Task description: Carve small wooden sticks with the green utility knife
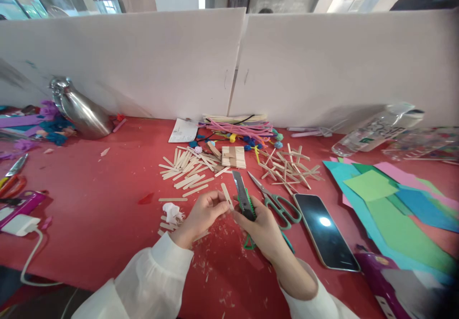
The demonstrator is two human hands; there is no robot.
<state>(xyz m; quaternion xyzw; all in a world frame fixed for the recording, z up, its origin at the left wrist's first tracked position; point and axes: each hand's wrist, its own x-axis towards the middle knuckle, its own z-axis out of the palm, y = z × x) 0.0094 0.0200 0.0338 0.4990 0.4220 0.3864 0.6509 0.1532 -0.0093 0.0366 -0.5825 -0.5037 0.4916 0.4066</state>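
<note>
Between the fingertips of my left hand (210, 210) is a short wooden craft stick (226, 194), held upright and tilted. My right hand (263, 225) is closed around a green and black utility knife (244, 202), its blade pointing up and away from me beside the stick. Just right of the knife lie grey-green scissors (278, 204) on the red table. Past my hands is a spread of loose craft sticks (188, 168), with a bundle of sticks (234, 157) behind them. Near my left wrist sits a crumpled white tissue (172, 213) on more sticks. Wood shavings (208, 266) are scattered before me.
A phone (324, 233) and coloured paper (401, 209) lie to the right, with a tilted-looking plastic bottle (376, 127) behind. Crossed sticks (289, 168) and pink pipe cleaners (240, 130) sit further back. A steel jug (81, 111) stands left, before the white partition (125, 65).
</note>
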